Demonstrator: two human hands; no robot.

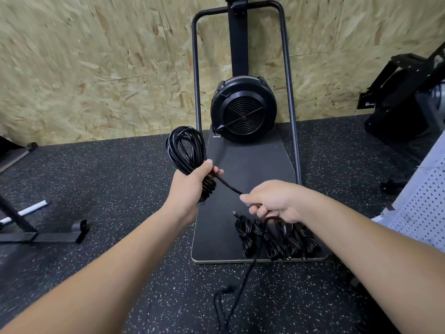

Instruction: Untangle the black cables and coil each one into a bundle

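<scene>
From where I sit, my left hand [192, 184] is closed in a fist around the waist of the coil [186, 150]; its loops stand up and away from the thumb, and a few tight wraps already ring the bundle just below my fingers. From that waist the free tail [228, 185] runs taut, down and to the right, straight into my right hand [272, 201], which pinches it between thumb and curled fingers. So the tail's long axis lies across the coil's, and the right hand is the one placed to carry it round the waist again. I judge the next wrap depends on keeping that line tight. Past the right hand the slack [243, 280] drops to the speckled floor [120, 189] and trails toward me. Under the right wrist, the finished bundles [272, 239] lie side by side on the near end of the dark platform [240, 165].
</scene>
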